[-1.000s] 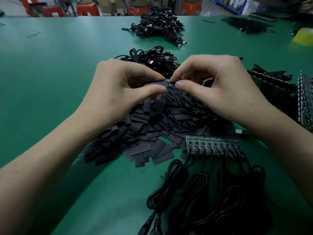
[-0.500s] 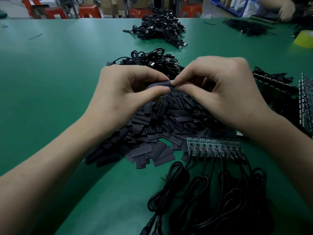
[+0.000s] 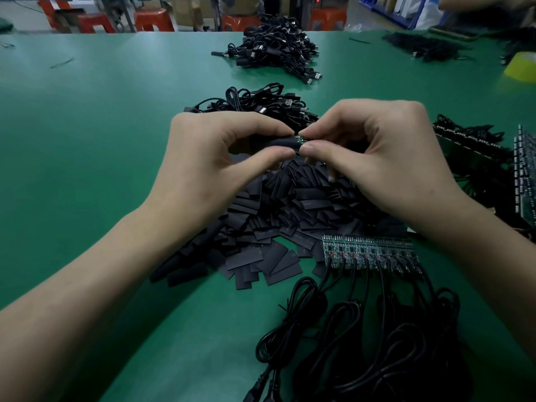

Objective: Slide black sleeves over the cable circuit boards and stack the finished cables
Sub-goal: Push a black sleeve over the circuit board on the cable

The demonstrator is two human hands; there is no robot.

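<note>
Green circuit board (image 3: 299, 139) now peeks out of the black sleeve (image 3: 282, 144).

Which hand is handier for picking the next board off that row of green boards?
The right hand, probably: though pinching the current board, its wrist lies just above the row of green boards, while the left hand, holding the sleeve, sits left, over the sleeve pile.

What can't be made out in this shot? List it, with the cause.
Head view:
- How far the circuit board sits inside the black sleeve: fingertips of the left hand and right hand cover the joint.
- The held board's cable: behind the right hand.
- Plug ends of the near cables: cut off by the bottom edge.
- Board panels at right: cut by the right edge.
- Print on the loose sleeves: too small.
</note>
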